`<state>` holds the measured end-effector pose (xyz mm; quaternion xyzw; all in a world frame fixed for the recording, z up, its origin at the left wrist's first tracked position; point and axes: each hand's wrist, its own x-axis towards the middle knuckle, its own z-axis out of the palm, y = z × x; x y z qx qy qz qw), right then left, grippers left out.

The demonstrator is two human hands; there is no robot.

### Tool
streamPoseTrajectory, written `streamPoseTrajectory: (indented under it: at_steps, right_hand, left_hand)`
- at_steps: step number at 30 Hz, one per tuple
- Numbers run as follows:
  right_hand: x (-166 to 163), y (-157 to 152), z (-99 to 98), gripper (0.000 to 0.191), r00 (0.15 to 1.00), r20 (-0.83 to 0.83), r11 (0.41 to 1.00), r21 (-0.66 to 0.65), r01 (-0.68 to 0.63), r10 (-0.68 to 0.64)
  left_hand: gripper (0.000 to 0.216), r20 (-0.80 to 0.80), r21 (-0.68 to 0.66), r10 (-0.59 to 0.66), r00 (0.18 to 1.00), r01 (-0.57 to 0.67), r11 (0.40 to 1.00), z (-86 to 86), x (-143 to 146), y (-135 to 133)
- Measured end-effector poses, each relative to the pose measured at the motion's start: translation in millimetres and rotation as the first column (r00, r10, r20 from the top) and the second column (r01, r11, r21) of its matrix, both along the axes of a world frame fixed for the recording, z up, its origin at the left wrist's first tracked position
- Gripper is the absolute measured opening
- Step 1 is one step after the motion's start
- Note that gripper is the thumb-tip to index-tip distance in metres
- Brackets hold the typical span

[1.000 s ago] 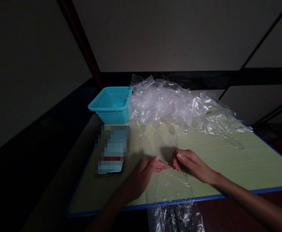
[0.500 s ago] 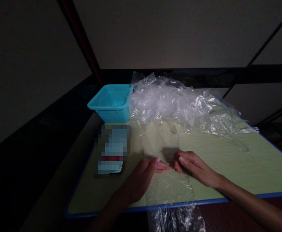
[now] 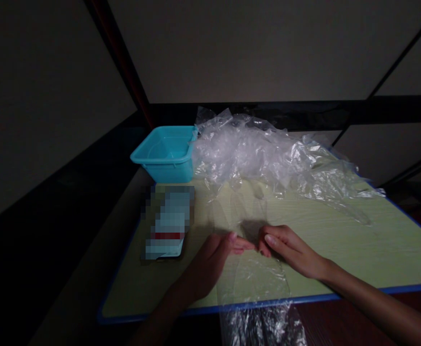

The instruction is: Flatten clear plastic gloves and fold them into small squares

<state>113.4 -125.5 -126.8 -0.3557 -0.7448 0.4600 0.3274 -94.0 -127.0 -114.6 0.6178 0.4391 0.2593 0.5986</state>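
A clear disposable plastic glove (image 3: 259,278) lies spread on the table, its finger part pointing away from me and its lower end hanging over the front edge. My left hand (image 3: 217,257) rests on the glove's middle with fingers stretched out flat to the right and the thumb above them. Just right of it, my right hand (image 3: 282,245) is closed, fingers curled down at the glove and thumb against the forefinger. The fingertips of both hands almost meet. What lies under them is partly hidden.
A loose heap of clear plastic gloves (image 3: 253,154) covers the back of the blue-edged table (image 3: 354,250). At the back left stands a turquoise plastic basin (image 3: 167,168). A blurred-out flat, phone-like object (image 3: 170,221) lies on the left. Behind the table rises a panelled wall (image 3: 253,53).
Almost nothing differs. My left fingers have shifted very slightly on the glove, and the right hand stays in nearly the same place.
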Motion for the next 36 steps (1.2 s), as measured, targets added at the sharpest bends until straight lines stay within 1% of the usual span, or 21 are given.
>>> streamPoseTrajectory:
  at_steps: [2,6,9,13,18,21,24,26,29,31,34,36]
  right_hand:
    - [0.0,0.3,-0.3,0.040,1.000,0.003,1.000,0.006,-0.003,0.003]
    - [-0.1,0.2,-0.7,0.040,1.000,0.012,1.000,0.014,-0.009,0.009]
    - [-0.3,0.1,-0.6,0.040,1.000,0.019,1.000,0.022,-0.013,0.013]
    - [-0.9,-0.1,0.1,0.039,1.000,0.021,0.999,0.031,-0.015,0.015]
    - [-1.3,-0.9,1.8,0.038,1.000,0.026,0.999,0.035,-0.017,0.016]
    - [-1.2,-1.3,2.0,0.038,0.999,0.033,0.999,0.046,-0.016,0.015]
    - [-1.1,-1.2,1.2,0.037,0.999,0.038,0.999,0.045,-0.018,0.017]
    - [-1.2,-1.2,0.5,0.037,0.999,0.040,0.999,0.041,-0.018,0.016]
    - [-1.3,-1.4,-0.2,0.036,0.999,0.040,0.999,0.041,-0.016,0.014]
    - [-1.4,-1.3,-0.2,0.036,0.999,0.040,0.999,0.042,-0.015,0.013]
    - [-1.9,-0.9,-0.3,0.036,0.999,0.042,0.999,0.047,-0.014,0.012]
    - [-2.2,-0.7,-0.6,0.037,0.999,0.046,0.999,0.054,-0.011,0.009]
  left_hand:
    - [0.052,0.010,-0.013,0.000,1.000,0.000,1.000,-0.3,0.4,-0.6]
    - [0.049,-0.019,-0.014,0.010,1.000,-0.010,1.000,-0.1,0.9,-2.8]
    - [0.052,0.001,-0.027,-0.010,1.000,0.010,1.000,1.2,0.1,-3.1]
    - [0.054,-0.028,-0.019,-0.017,0.999,0.017,1.000,1.9,-1.4,-1.9]
    - [0.058,0.043,-0.078,-0.046,0.998,0.049,0.996,-1.5,-1.8,-1.5]
    - [0.056,0.027,-0.057,-0.031,0.999,0.033,0.998,-2.0,-3.1,0.0]
    - [0.061,0.135,-0.059,-0.042,0.990,0.051,0.997,-4.6,-6.1,3.8]
    - [0.065,0.207,-0.082,-0.025,0.978,0.043,0.996,-8.6,-8.6,6.0]
    - [0.062,0.156,-0.104,0.015,0.988,0.001,0.995,-14.9,-11.5,6.5]
    - [0.063,0.150,-0.099,0.010,0.989,0.005,0.995,-17.0,-12.0,5.7]
    - [0.066,0.187,-0.077,0.002,0.982,0.013,0.997,-16.7,-11.0,4.7]
    - [0.065,0.156,-0.067,-0.005,0.988,0.015,0.998,-15.1,-10.3,4.2]
